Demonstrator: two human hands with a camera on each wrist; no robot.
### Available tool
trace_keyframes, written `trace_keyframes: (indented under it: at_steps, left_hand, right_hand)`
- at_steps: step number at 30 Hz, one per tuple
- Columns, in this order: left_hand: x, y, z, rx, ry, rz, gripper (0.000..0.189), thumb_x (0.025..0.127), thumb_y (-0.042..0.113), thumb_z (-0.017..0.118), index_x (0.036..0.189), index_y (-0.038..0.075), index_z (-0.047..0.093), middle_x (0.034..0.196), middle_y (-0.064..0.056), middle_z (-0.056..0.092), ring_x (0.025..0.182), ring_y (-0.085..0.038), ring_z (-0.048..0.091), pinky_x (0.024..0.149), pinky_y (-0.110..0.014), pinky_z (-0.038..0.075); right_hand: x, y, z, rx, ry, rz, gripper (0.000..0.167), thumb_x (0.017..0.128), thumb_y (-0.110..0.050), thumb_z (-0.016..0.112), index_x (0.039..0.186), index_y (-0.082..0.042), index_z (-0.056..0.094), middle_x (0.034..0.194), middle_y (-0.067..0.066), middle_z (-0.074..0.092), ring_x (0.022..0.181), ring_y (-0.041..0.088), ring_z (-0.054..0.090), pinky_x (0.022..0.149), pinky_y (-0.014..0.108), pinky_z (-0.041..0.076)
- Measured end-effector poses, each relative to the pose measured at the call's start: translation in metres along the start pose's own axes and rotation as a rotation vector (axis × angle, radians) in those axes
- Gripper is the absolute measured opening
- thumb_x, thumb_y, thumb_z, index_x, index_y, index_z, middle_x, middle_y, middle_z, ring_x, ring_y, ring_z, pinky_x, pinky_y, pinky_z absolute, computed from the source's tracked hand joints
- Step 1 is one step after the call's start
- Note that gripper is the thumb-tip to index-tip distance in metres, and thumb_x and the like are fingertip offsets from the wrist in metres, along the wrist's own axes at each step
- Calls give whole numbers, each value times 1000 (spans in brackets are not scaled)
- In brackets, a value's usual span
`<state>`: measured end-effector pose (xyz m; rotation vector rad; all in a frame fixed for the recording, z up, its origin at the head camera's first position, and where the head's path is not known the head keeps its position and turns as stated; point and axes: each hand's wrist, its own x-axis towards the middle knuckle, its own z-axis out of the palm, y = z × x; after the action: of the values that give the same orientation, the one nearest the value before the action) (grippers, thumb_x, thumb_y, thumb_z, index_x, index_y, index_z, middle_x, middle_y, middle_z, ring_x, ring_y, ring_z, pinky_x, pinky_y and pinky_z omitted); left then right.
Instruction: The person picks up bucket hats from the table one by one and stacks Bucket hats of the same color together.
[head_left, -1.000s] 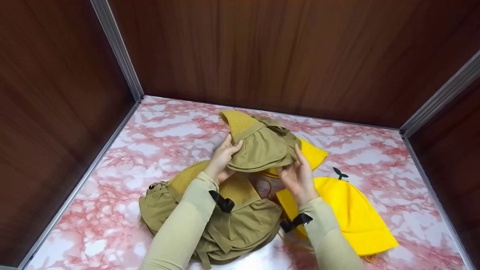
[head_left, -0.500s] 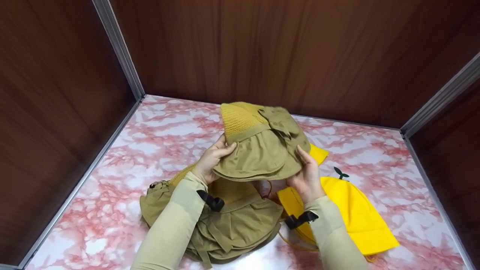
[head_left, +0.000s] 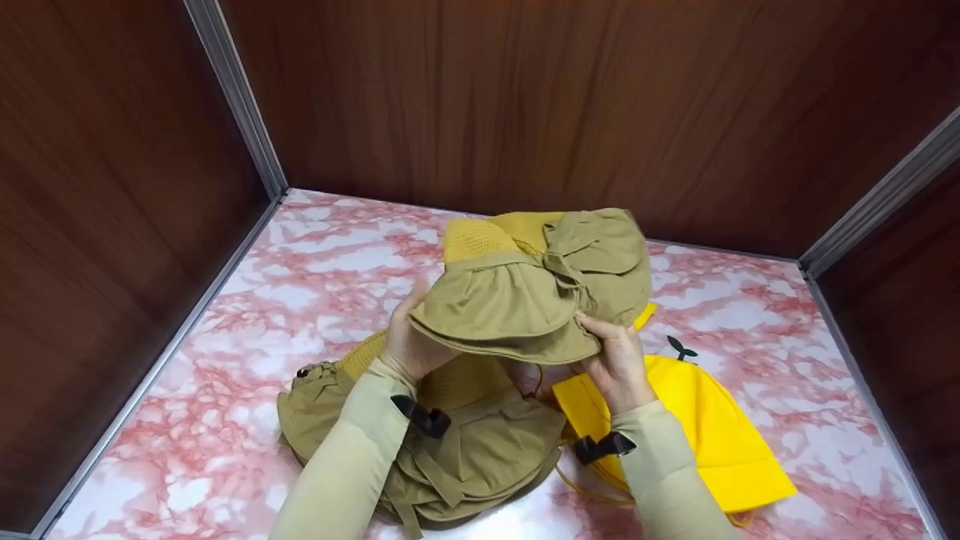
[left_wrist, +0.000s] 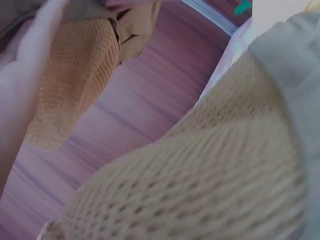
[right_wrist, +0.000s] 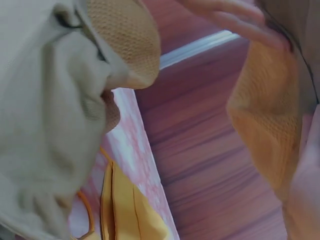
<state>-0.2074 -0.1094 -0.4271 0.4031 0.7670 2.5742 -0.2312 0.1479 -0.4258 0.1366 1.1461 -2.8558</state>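
An olive sun hat [head_left: 499, 304] with a mustard mesh crown and a gathered cloth brim is held up above the table, its brim toward me. My right hand [head_left: 619, 367] pinches the right part of the brim, thumb on top. At the left edge my left hand [head_left: 409, 341] supports the brim from beneath; its fingers [right_wrist: 232, 17] look straight in the right wrist view, their tips partly hidden by cloth. Below the hands lie similar olive hats [head_left: 480, 450], seemingly stacked, their mesh [left_wrist: 190, 175] filling much of the left wrist view.
To the right lies a yellow hat [head_left: 709, 420] with a green sprout [head_left: 681, 348] on top. Another yellow hat's edge [head_left: 646, 316] shows behind the held hat. Brown wood panels [head_left: 525, 105] wall in the pink marbled table [head_left: 330, 270] at the back and sides.
The held hat has turned and spread, its brim now fanned out to the right. My left thumb has slipped off the brim's top to underneath. The right hand has shifted slightly right and nearer.
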Motion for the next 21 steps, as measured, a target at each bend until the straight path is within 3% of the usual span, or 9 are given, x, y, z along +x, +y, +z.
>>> trace_keyframes:
  at_steps: [2,4,6,8,13,18,21]
  left_hand:
    - [-1,-5,3,-42,-34,24,76,75,78,61,125,20,65,122,0,69,115,-15,62,103,-37,46]
    - [1,-11,7,-64,-58,66,97,67,91,48,133,21,60,132,0,64,125,-18,57,112,-45,38]
    - [3,-17,12,-99,-63,113,110,58,95,46,141,22,51,139,-1,58,131,-20,52,118,-50,30]
    - [6,-24,17,-143,-47,144,113,54,91,57,143,22,44,141,-2,55,133,-21,50,120,-52,24]
    - [11,-39,28,-130,62,184,74,65,56,82,123,21,53,122,3,64,116,-15,58,112,-41,34]
    - [16,-50,35,-105,146,228,43,72,33,85,106,15,64,104,4,72,100,-12,65,99,-33,45]
    - [19,-55,38,-113,200,259,20,84,17,77,102,12,68,99,2,75,96,-13,68,93,-33,50]
  right_hand:
    - [-1,3,3,-8,30,-57,33,88,23,49,105,-2,61,96,7,68,86,17,68,75,27,60]
    - [-2,6,5,-25,58,-99,38,88,24,50,112,-4,56,101,6,67,91,17,67,77,28,60]
    - [-4,10,7,-43,79,-136,41,88,23,51,118,-4,52,106,6,65,95,17,66,80,28,59]
    - [-5,13,10,-48,104,-170,43,87,23,52,121,-4,51,109,5,64,99,17,65,82,28,59]
    - [-10,21,18,-35,141,-270,47,86,25,52,124,-1,49,114,5,62,106,17,63,89,27,57]
    - [-15,31,23,-37,173,-331,50,84,24,56,127,-1,49,116,4,64,111,16,62,96,27,54]
    - [-17,36,24,-18,196,-350,51,83,24,58,126,-1,49,116,4,65,111,16,62,98,28,54]
